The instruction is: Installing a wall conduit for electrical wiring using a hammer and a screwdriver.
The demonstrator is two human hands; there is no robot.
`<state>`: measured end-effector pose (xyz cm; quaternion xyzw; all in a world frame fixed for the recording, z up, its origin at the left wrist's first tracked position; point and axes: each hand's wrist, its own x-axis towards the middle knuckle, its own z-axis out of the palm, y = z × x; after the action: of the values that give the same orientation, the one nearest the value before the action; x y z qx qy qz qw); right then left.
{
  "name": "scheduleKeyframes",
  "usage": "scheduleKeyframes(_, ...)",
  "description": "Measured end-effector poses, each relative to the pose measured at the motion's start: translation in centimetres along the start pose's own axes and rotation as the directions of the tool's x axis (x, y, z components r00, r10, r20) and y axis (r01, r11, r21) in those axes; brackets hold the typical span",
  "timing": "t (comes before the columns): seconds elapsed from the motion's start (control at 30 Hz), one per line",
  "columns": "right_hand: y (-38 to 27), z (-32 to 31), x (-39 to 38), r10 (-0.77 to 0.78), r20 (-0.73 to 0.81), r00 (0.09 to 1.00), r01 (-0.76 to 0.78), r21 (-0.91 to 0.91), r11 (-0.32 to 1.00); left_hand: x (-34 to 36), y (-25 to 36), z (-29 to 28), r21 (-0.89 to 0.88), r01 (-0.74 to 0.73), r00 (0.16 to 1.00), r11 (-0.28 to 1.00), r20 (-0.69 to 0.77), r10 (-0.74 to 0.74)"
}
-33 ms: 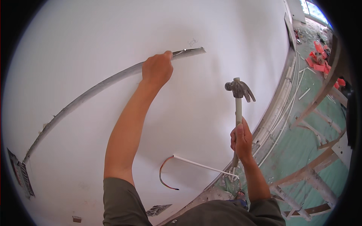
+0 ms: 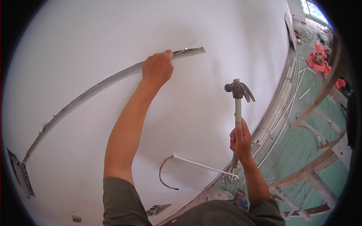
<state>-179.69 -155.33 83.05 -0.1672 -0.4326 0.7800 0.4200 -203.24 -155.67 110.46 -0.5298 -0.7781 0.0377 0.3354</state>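
Note:
A long grey groove [image 2: 94,88] is cut across the white wall [image 2: 83,37]. At its upper right end my left hand [image 2: 157,69] is closed, pressed to the groove on a small thin piece with a white tip [image 2: 186,49], too small to name. A pencil scribble is just above. My right hand [image 2: 242,139] grips the pale handle of a claw hammer [image 2: 239,91], held upright with its head below and right of the groove's end. Beneath, a white conduit [image 2: 200,165] juts out with coloured wires [image 2: 161,173] hanging from its upper end.
White pipes [image 2: 277,105] lie along the wall's foot on a green floor covering [image 2: 275,162]. Wooden trestles [image 2: 313,173] stand at right, with red plastic pieces [image 2: 318,58] beyond and a bright window [image 2: 316,13] at top right. Cut wall openings [image 2: 20,173] are at far left and bottom.

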Motion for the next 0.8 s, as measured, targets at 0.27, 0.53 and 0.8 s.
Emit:
scheduleKeyframes(0.27, -0.8, 1.1, 1.2, -0.034, 0.069, 0.997, 0.035, -0.014, 0.999, 0.3, 0.2, -0.1, -0.072, 0.042, 0.999, 0.997, 0.024, -0.040)
scheduleKeyframes(0.53, -3.4, 3.6, 3.5, -0.087, 0.110, 0.990, 0.082, 0.042, 0.996, 0.9, 0.0, 0.4, -0.014, 0.043, 0.997, 0.999, 0.061, -0.042)
scheduleKeyframes(0.8, -6.4, 7.2, 6.9, -0.290, 0.135, 0.947, 0.275, 0.118, 0.954, 0.7, -0.2, 0.2, 0.024, 0.048, 0.995, 0.999, 0.086, -0.050)
